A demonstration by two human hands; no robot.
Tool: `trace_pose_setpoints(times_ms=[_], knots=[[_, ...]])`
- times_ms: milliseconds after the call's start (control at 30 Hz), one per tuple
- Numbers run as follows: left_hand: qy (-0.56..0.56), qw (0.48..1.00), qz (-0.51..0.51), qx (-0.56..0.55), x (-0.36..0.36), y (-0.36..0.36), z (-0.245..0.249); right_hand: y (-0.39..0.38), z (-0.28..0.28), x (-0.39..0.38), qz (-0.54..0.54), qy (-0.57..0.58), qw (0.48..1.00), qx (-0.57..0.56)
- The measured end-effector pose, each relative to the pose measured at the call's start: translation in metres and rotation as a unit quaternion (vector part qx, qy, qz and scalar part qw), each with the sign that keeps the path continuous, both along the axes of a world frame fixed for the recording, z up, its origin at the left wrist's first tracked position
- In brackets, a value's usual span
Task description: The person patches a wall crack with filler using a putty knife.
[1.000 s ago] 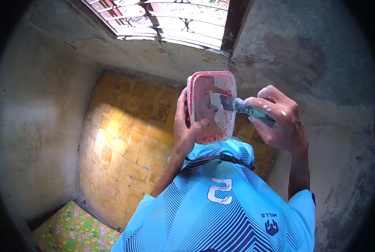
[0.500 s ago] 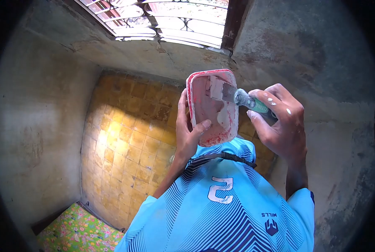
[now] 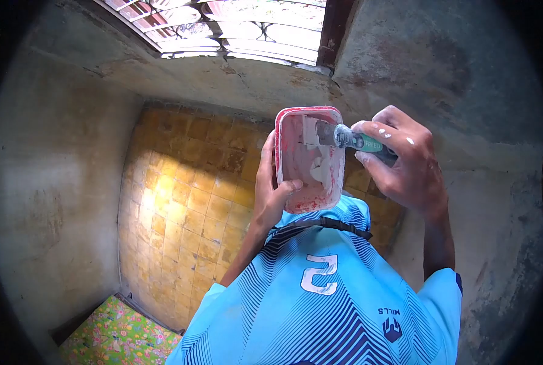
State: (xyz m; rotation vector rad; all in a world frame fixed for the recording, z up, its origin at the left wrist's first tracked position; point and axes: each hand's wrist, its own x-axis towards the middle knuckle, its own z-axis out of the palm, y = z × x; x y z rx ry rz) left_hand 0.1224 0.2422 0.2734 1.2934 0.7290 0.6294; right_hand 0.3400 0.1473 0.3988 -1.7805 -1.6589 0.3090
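My left hand (image 3: 273, 182) grips a red plastic tub (image 3: 296, 152) by its left side, the thumb hooked over the rim. White smears coat the tub's inside, and a lump of white paste (image 3: 318, 169) clings to its inner surface. In my right hand (image 3: 405, 158) is a putty knife (image 3: 364, 142) with a green and dark handle, held between thumb and fingers. Its metal blade reaches into the upper part of the tub, with white paste on the blade's end. White specks dot my right fingers.
A barred window (image 3: 235, 30) lies ahead, above a stained grey wall (image 3: 405, 61). Yellow floor tiles (image 3: 186, 207) spread below, partly sunlit. A green flowered surface (image 3: 119, 334) sits at the lower left.
The putty knife has shifted slightly left and down inside the tub. My right hand has moved a little up and left, while the tub is turned slightly more upright.
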Motion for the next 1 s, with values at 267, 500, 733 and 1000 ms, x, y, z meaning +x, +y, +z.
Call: trace_pose_setpoints(times_ms=[267,500,733,1000], knots=[[0.003,1.000,-0.005,0.010,0.005,0.003,0.012,0.010,0.004,0.010,-0.031,0.040,0.998,-0.036],[-0.011,1.000,0.014,-0.010,0.006,0.000,0.006,0.011,-0.014,-0.007,-0.082,0.138,0.987,-0.015],[-0.023,1.000,0.015,-0.010,0.008,0.003,-0.002,0.004,-0.033,-0.027,-0.115,0.143,0.983,0.017],[-0.001,1.000,-0.012,-0.025,0.006,0.009,-0.009,-0.002,-0.048,-0.021,-0.054,0.076,0.995,0.038]])
